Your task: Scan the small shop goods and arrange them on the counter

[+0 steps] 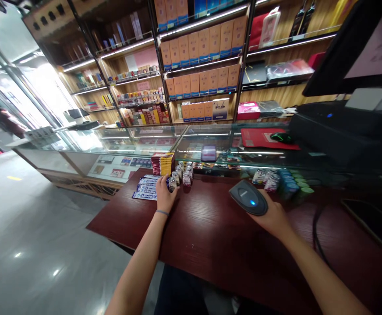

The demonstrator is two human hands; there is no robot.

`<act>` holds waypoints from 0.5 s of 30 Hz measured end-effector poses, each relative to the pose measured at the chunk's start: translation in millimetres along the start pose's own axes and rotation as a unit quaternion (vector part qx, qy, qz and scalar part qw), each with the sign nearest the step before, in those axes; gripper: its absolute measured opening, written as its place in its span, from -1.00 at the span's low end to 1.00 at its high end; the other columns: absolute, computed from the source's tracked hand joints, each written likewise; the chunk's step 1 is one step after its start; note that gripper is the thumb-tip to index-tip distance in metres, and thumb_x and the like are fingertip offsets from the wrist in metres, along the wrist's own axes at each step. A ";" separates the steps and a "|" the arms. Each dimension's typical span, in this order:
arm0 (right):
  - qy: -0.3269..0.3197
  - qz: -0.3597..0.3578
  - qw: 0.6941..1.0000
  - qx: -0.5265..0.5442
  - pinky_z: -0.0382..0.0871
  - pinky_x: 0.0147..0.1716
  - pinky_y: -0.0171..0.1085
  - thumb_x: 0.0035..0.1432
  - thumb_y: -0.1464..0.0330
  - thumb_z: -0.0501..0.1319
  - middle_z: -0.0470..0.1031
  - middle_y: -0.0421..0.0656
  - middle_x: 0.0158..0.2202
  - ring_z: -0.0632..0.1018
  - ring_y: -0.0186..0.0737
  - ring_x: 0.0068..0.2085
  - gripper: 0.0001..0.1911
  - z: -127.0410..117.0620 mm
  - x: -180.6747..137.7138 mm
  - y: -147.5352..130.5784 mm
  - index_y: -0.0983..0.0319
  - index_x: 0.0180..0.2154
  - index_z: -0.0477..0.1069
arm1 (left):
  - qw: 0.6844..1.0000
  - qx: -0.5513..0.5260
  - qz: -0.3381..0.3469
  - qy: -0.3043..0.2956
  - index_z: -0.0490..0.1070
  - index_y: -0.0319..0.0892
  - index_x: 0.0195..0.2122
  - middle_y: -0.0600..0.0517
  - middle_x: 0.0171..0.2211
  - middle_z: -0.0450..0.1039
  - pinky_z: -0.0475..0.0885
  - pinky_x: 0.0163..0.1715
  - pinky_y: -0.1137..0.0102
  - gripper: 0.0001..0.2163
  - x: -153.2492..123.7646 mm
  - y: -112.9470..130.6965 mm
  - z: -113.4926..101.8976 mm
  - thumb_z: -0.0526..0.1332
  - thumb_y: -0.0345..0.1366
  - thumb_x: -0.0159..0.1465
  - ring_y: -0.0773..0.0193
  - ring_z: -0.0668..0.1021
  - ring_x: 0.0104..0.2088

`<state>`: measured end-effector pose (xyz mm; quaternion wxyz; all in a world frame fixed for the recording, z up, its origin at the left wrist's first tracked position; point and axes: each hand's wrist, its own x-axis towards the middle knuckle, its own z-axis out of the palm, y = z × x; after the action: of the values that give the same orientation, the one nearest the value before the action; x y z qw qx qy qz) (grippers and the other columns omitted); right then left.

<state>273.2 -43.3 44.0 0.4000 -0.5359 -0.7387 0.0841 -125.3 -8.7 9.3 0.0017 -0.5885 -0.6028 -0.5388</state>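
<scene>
Left hand (pixel 164 194) is closed around one small jar (pixel 171 183) at the near-left corner of the jar cluster (pixel 184 173), jar upright. Right hand (pixel 270 214) grips the barcode scanner (pixel 248 197), its long axis running toward the left hand; jar lies well apart, left of the scanner, on the dark wooden counter (pixel 210 232)

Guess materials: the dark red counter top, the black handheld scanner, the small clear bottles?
Dark red counter top: likely wood or veneer, semi-gloss; visible grain lines. Black handheld scanner in the right hand: moulded plastic, matte, blue light. Small clear bottles by the left hand: glass or clear plastic, glossy glints; can't tell which.
</scene>
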 end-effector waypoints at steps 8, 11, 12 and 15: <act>0.066 0.045 0.996 0.032 0.55 -0.27 -0.13 0.10 0.15 0.30 0.68 -0.05 -0.23 0.71 0.10 -0.19 -0.44 -25.7 14.9 14.9 0.17 0.11 0.34 | 0.993 -0.015 0.121 -0.005 0.40 -0.05 0.15 -0.21 0.24 0.25 0.15 0.35 -0.08 -0.54 -10.8 37.2 25.8 0.39 -0.15 0.24 -0.15 0.31 0.30; 0.134 0.073 0.987 0.045 0.56 -0.23 -0.11 0.09 0.13 0.31 0.66 -0.02 -0.26 0.70 0.08 -0.19 -0.47 -42.6 19.4 23.2 0.20 0.06 0.36 | 0.981 -0.054 0.174 -0.070 0.42 -0.01 0.14 -0.18 0.21 0.30 0.20 0.34 -0.06 -0.59 -17.6 59.1 50.5 0.36 -0.19 0.27 -0.12 0.35 0.27; 0.150 0.082 0.984 0.053 0.56 -0.24 -0.11 0.08 0.12 0.32 0.66 0.00 -0.24 0.70 0.09 -0.19 -0.47 -48.9 20.4 26.9 0.21 0.04 0.36 | 0.977 -0.069 0.182 -0.089 0.42 0.00 0.15 -0.18 0.22 0.30 0.20 0.34 -0.06 -0.59 -19.7 68.4 60.8 0.35 -0.20 0.28 -0.11 0.35 0.28; 0.183 0.119 0.972 0.083 0.55 -0.28 -0.12 0.09 0.12 0.35 0.66 0.03 -0.23 0.69 0.10 -0.19 -0.51 -67.9 21.6 39.5 0.20 -0.01 0.36 | 0.969 -0.121 0.169 -0.133 0.37 0.00 0.21 -0.19 0.25 0.25 0.20 0.34 -0.06 -0.55 -25.6 102.5 97.8 0.33 -0.21 0.30 -0.11 0.32 0.31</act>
<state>345.8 -29.1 78.1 0.5585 -0.5913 -0.5743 0.0928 17.3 9.0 18.4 -0.0586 -0.7443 -0.4199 -0.5160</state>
